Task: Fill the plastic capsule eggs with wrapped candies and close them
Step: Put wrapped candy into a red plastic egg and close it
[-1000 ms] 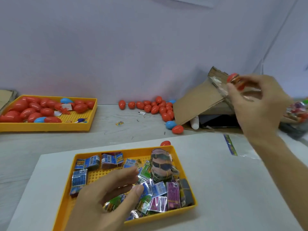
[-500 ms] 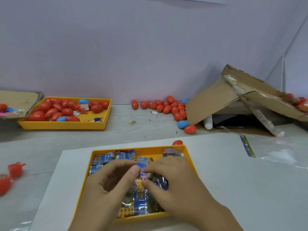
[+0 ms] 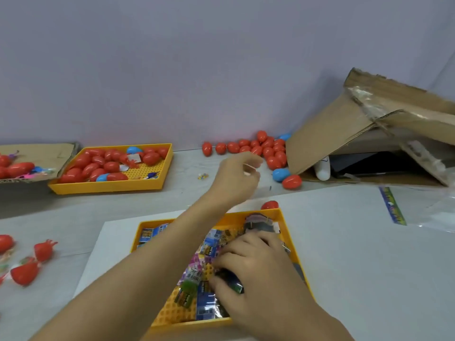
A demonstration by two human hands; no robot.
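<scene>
A yellow tray [image 3: 288,233] of wrapped candies [image 3: 208,246] sits on a white sheet [image 3: 369,262] in front of me. My right hand [image 3: 258,269] is down in the tray, fingers and thumb curled round a dark wrapped candy [image 3: 232,283]. My left hand [image 3: 236,177] is stretched out over the table beyond the tray, fingers loosely curled and holding nothing, just short of a pile of red capsule eggs [image 3: 269,148] by the wall. One red egg [image 3: 269,205] lies right behind the tray.
A second yellow tray [image 3: 163,175] of red and blue eggs stands at the back left, beside a cardboard lid [image 3: 51,152] with more. A collapsed cardboard box [image 3: 327,141] fills the back right, a clear plastic bag [image 3: 423,210] in front of it. Red egg halves [image 3: 24,273] lie at the left.
My left hand left the candy tray and reached forward towards the egg pile. My right hand stayed in the tray and closed on a candy. The view has shifted left.
</scene>
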